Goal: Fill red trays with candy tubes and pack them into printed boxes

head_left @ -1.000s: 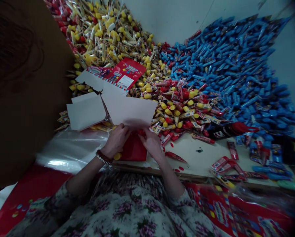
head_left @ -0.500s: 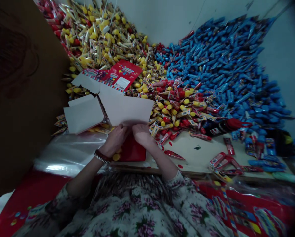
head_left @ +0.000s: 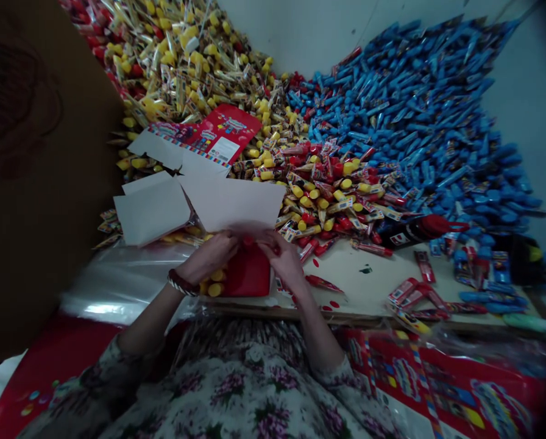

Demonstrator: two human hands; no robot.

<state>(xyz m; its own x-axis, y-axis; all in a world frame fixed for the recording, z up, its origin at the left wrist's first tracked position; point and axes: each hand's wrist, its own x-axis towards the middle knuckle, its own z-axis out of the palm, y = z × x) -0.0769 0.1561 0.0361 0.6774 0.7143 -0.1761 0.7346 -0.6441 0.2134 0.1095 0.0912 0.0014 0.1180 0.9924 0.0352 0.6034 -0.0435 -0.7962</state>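
Observation:
My left hand [head_left: 212, 257], a braided bracelet at its wrist, has its fingers bent closed at the upper edge of a red cardboard box [head_left: 247, 277]. Opposite it, my right hand [head_left: 286, 261] curls its fingers at the box's right upper corner; what is in them is too dim to make out. A small red cap [head_left: 248, 240] shows between the hands. Behind my fingertips stands the box's white flap [head_left: 236, 201], raised. Yellow-capped tubes [head_left: 216, 283] lie just under my left wrist, against the box.
Heaps of yellow-capped tubes [head_left: 186, 73] and blue tubes [head_left: 414, 103] slope up behind. Another opened carton [head_left: 152, 210] stands at left, near clear plastic film [head_left: 127, 280]. A black bottle with a red lid [head_left: 405, 235] lies at right. A large brown box [head_left: 39, 152] blocks the left side.
My right hand has shifted right and away from my left, uncovering more of the red box and the red cap. My left hand has moved slightly left. The view has shifted a little.

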